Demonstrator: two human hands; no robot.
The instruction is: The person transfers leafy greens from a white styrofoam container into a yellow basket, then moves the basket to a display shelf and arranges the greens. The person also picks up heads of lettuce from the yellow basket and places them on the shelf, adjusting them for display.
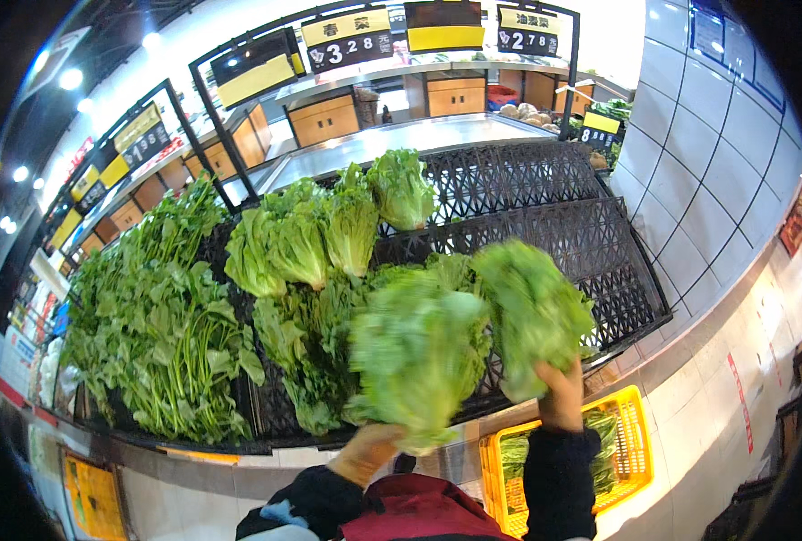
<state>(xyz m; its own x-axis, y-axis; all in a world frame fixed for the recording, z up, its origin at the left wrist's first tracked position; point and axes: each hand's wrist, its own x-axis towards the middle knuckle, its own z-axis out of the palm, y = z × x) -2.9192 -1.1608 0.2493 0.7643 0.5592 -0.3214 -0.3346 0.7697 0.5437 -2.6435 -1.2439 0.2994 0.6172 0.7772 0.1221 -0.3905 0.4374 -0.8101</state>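
Observation:
My left hand [372, 448] grips the base of a leafy green lettuce head [418, 345], blurred by motion and tilted upward over the rack's front edge. To its right, my right hand [562, 392] holds a second lettuce head [533, 308] by its lower end, also blurred. Beyond them, several romaine-like heads [350, 230] stand in a row on the black plastic display rack [529, 230]. Darker leafy greens [313, 351] lie below that row, partly hidden by the lettuce in my left hand.
A yellow plastic basket [634, 433] with greens inside sits on the floor below my right arm. Bunched leafy stems [178, 345] fill the rack's left section. Price signs [347, 40] hang from a black frame [201, 101]. A tiled pillar [692, 149] borders the rack's right side.

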